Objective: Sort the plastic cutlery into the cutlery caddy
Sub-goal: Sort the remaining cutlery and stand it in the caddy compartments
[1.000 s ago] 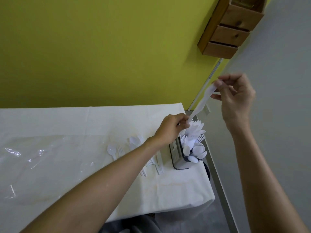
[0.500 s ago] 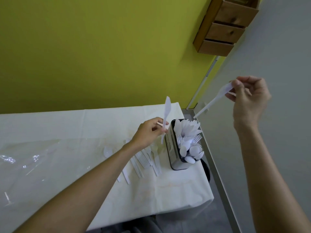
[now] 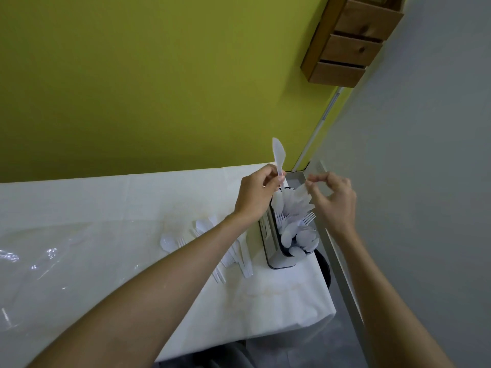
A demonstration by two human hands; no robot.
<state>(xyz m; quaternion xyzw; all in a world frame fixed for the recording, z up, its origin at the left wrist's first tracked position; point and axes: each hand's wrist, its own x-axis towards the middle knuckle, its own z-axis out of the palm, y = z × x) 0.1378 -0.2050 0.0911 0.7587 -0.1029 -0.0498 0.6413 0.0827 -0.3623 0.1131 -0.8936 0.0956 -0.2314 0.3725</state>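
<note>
Since half a second earlier, the right hand [image 3: 333,201] had dropped from up at 2 o'clock down to the cutlery caddy [image 3: 280,251], and the left hand [image 3: 256,193] had risen to meet it. Over the caddy's far end, the left hand's grip was closed on the handle of a white plastic knife [image 3: 278,158], blade pointing up toward 12 o'clock. Fingers of the right hand were curled just above the standing cutlery; it was too blurred to tell if they pinched anything. The caddy stood at the counter [image 3: 111,205] edge, at 3 o'clock of the loose cutlery [image 3: 233,251], which lay flat beneath the left forearm. The step in hand looked like seating knives in the far compartment. Next, the knife probably needed lowering handle-first among the other knives, then another reach to the loose pile.
</note>
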